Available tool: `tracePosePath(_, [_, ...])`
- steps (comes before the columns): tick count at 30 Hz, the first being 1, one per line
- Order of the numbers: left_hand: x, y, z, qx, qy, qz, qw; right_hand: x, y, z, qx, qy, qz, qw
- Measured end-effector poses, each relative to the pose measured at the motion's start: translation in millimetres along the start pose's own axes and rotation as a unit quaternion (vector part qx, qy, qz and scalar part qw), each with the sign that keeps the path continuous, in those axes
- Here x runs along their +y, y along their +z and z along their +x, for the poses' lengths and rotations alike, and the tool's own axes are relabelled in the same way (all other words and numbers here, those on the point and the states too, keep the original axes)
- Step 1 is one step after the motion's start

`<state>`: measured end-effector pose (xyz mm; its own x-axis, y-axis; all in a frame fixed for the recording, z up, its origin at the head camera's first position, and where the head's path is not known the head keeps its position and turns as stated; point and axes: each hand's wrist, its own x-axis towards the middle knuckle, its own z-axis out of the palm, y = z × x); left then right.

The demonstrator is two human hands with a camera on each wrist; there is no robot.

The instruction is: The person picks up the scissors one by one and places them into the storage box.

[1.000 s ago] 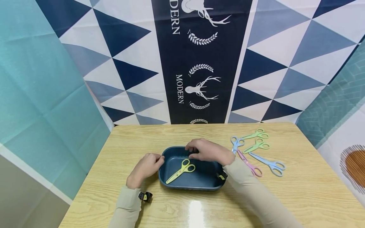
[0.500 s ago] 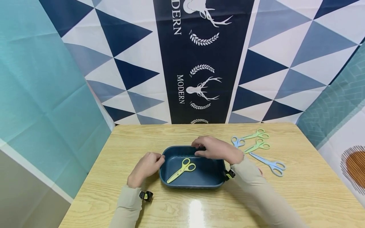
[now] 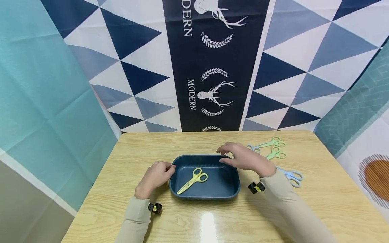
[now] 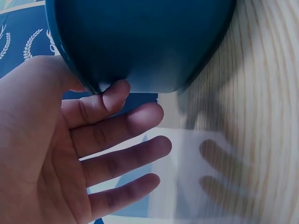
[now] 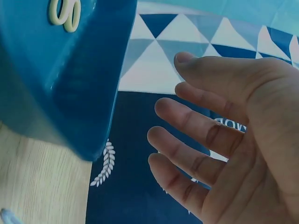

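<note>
A dark blue rectangular tray [image 3: 223,184] sits on the table in the head view, with yellow scissors [image 3: 194,180] lying inside it. At its left end my left hand [image 3: 155,179] pinches the rim. The left wrist view shows that hand's [image 4: 93,144] index finger against the tray's outer wall [image 4: 140,42], the other fingers spread loosely. My right hand [image 3: 246,158] hovers by the tray's far right corner and holds nothing. In the right wrist view the right hand [image 5: 224,121] has slightly bent, parted fingers, apart from the tray wall [image 5: 100,93].
Right of the tray lie green scissors [image 3: 274,142], a second green pair [image 3: 276,153], and blue scissors [image 3: 293,177]. Another blue pair [image 3: 253,147] is partly covered by my right hand. A patterned cloth [image 3: 215,67] hangs behind the wooden table [image 3: 146,145].
My right hand has moved right, from over the tray's inside to its far right corner. The pink scissors are now hidden behind the right arm. My left hand stays at the rim.
</note>
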<state>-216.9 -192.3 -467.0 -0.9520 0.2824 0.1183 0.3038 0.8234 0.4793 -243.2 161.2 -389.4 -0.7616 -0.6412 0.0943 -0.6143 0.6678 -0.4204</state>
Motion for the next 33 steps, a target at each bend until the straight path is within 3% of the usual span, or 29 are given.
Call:
tracePosePath(10, [-0.9, 4.0, 1.7, -0.001, -0.008, -0.021, 0.9997, 24, -2, -24.5, 0.048, 0.038, 0.028, 0.9977])
tracePosePath(24, [-4.1, 3.5, 3.7, -0.002, -0.007, -0.043, 0.9990, 57, -6, -52.8, 0.094, 0.045, -0.010, 0.9945])
tracePosePath(33, [-5.3, 1.2, 1.7, -0.001, -0.002, -0.035, 0.9994, 62, -10, -61.4, 0.104, 0.069, -0.011, 0.9921])
